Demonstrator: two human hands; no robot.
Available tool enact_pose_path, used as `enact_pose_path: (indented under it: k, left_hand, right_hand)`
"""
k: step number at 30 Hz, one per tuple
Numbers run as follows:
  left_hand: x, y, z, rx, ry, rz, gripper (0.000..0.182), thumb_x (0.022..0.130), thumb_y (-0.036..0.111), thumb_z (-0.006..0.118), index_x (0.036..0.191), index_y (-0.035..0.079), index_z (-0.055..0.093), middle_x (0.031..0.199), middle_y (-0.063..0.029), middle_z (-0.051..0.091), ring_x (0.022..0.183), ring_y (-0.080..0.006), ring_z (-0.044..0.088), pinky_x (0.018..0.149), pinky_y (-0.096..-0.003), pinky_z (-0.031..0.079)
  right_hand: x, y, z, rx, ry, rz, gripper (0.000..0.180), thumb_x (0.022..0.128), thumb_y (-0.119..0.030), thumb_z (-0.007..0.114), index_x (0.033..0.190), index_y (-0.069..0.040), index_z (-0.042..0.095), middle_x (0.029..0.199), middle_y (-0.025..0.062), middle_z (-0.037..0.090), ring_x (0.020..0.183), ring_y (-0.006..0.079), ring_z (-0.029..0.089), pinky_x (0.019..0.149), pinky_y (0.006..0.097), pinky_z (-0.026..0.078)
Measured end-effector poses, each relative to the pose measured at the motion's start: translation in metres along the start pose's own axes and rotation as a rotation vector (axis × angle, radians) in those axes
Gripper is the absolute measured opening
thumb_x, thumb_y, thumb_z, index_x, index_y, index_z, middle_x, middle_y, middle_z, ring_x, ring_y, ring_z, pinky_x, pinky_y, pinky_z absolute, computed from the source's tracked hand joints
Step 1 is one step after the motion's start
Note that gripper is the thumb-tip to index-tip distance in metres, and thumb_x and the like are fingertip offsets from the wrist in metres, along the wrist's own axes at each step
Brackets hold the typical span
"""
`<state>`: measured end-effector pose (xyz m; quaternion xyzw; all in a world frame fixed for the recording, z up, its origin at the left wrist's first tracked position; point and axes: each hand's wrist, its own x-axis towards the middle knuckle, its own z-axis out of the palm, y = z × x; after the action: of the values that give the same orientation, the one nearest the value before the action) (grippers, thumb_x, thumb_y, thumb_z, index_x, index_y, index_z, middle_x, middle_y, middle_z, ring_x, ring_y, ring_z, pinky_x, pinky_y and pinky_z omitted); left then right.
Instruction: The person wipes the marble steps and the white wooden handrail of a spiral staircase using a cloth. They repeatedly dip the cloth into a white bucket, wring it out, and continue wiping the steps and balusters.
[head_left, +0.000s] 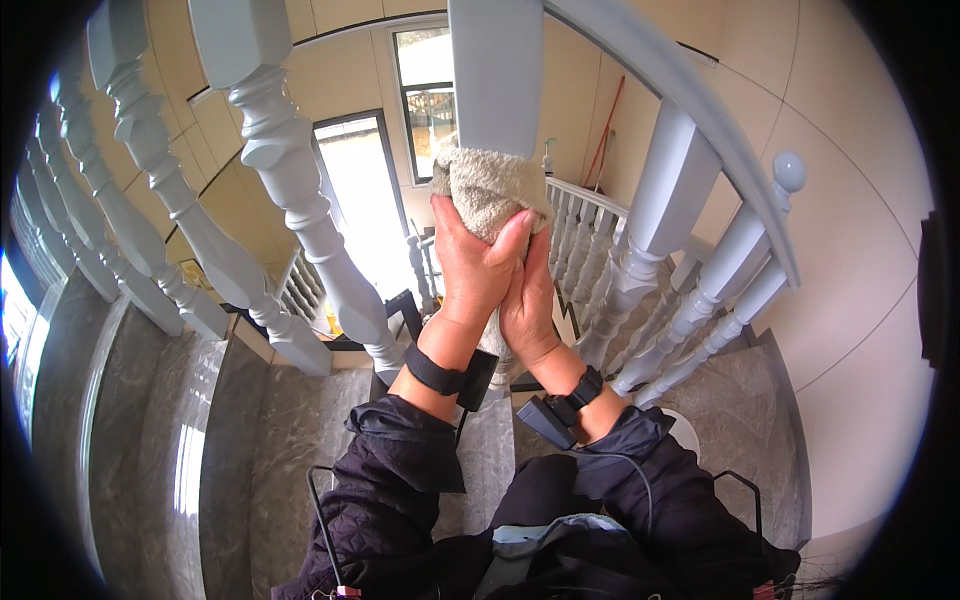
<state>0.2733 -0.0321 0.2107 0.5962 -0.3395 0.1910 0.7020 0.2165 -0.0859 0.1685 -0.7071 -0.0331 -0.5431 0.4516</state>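
Note:
A beige cloth (491, 184) is wrapped around a white turned baluster (496, 82), just below its square upper block. My left hand (472, 259) presses the cloth from the left, thumb and fingers around it. From the right, my right hand (531, 296) holds the cloth too, its wrist close beside the left one. The turned part of the baluster behind my hands is mostly hidden. Both wrists carry black straps with small dark devices.
A white curved handrail (675, 82) runs above more balusters on the right. Further white balusters (285, 165) stand at the left beside grey marble stair steps (232, 420). Through the railing, a lower level shows a bright doorway (360, 202) and another railing (589, 196).

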Motion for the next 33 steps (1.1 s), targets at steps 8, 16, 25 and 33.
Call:
enact_pose_path:
  k: [8, 16, 25, 33]
  left_hand:
    - [-0.076, -0.079, -0.007, 0.175, -0.093, -0.123, 0.073, 0.07, 0.024, 0.078, 0.126, -0.004, 0.04, 0.112, -0.023, 0.06, 0.101, -0.0374, 0.061, 0.088, -0.0416, 0.049]
    - [-0.113, -0.105, -0.003, 0.208, -0.044, -0.166, 0.073, 0.066, 0.025, 0.081, 0.122, -0.003, 0.043, 0.109, -0.0243, 0.06, 0.098, -0.0432, 0.06, 0.085, -0.0452, 0.049]
    - [-0.133, -0.124, -0.009, 0.172, -0.039, -0.21, 0.082, 0.063, 0.025, 0.082, 0.129, -0.003, 0.042, 0.118, -0.0227, 0.058, 0.107, -0.0401, 0.059, 0.092, -0.043, 0.048]
    - [-0.152, -0.148, -0.014, 0.175, -0.053, -0.257, 0.093, 0.058, 0.03, 0.083, 0.133, -0.002, 0.038, 0.121, -0.0209, 0.056, 0.11, -0.0366, 0.059, 0.095, -0.0418, 0.047]
  right_hand:
    - [-0.078, 0.043, -0.008, -0.057, -0.085, 0.259, 0.041, 0.101, -0.025, 0.044, 0.132, 0.001, 0.043, 0.116, 0.0262, 0.058, 0.107, 0.0444, 0.057, 0.088, 0.0431, 0.046]
    - [-0.113, 0.074, -0.016, -0.016, -0.13, 0.276, 0.043, 0.102, -0.03, 0.044, 0.132, 0.002, 0.043, 0.12, 0.0242, 0.056, 0.11, 0.0408, 0.056, 0.092, 0.0407, 0.044]
    - [-0.141, 0.089, -0.018, 0.007, -0.174, 0.39, 0.052, 0.102, -0.031, 0.045, 0.142, 0.001, 0.035, 0.131, 0.0237, 0.051, 0.12, 0.0396, 0.051, 0.1, 0.0411, 0.041]
    - [-0.146, 0.095, -0.02, -0.006, -0.19, 0.353, 0.043, 0.099, -0.021, 0.048, 0.135, 0.001, 0.039, 0.126, 0.0251, 0.054, 0.114, 0.0435, 0.054, 0.094, 0.0412, 0.045]
